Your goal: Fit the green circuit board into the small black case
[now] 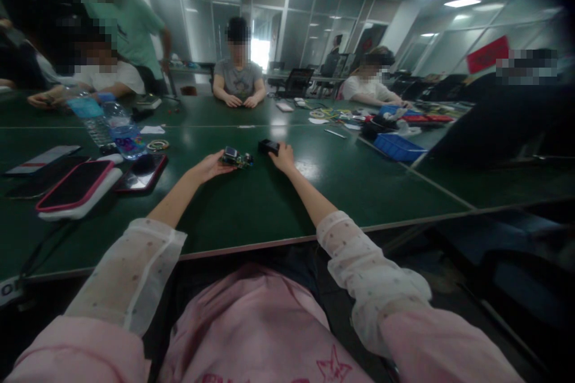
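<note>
My left hand (214, 166) is closed on the left end of a small green circuit board (238, 158), which carries a square grey screen or part on top. To the right of it, my right hand (284, 158) grips a small black box-shaped piece (268, 146), perhaps a casing; its exact kind I cannot make out. The black piece is at the table surface, its left end pointing away from my fingers. Board and black piece are apart, with a short stretch of green table (260, 203) between them.
Left of my arm lie several phones, one a pink-edged phone (76, 184), beside a water bottle (123, 128) and a tape roll (158, 145). A blue tray (399, 147), cables and a pen (335, 133) lie to the right. Other people sit around the table.
</note>
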The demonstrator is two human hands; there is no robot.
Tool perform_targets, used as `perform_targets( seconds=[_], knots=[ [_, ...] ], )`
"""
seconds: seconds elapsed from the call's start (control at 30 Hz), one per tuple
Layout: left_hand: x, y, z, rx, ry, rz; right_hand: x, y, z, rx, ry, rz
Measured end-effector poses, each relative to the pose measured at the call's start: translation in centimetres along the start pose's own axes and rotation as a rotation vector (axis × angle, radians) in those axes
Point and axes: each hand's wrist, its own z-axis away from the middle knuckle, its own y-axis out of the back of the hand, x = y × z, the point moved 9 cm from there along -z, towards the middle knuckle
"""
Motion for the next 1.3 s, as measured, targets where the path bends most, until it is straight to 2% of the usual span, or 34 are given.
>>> perform_targets(
  seconds=[0.13,0.3,0.47,0.7,0.97,1.2,1.3],
  knots=[
    [0.1,-0.1,0.3,0.012,0.002,-0.016,0.2,-0.3,0.0,-0.035,-0.009,0.035],
    [0.1,-0.1,0.2,-0.008,0.003,-0.007,0.2,-0.2,-0.1,0.003,0.012,0.002],
    [-0.1,0.1,-0.2,-0.023,-0.001,0.013,0.4,-0.5,-0.2,-0.016,0.005,0.024],
    [0.1,0.2,0.1,0.007,-0.002,-0.003,0.4,-0.5,-0.3,-0.019,0.002,0.034],
    [-0.2,0.1,-0.1,-0.005,0.018,0.049,0.1,0.3,-0.3,0.046,0.028,-0.009],
    [0.0,0.2,0.0,-0.002,-0.007,-0.020,0.2,0.4,-0.4,-0.014,-0.028,-0.017],
    [0.1,0.3,-0.1,0.005,-0.014,-0.041,-0.6,0.9,-0.6,-0.005,-0.037,-0.113]
  ],
)
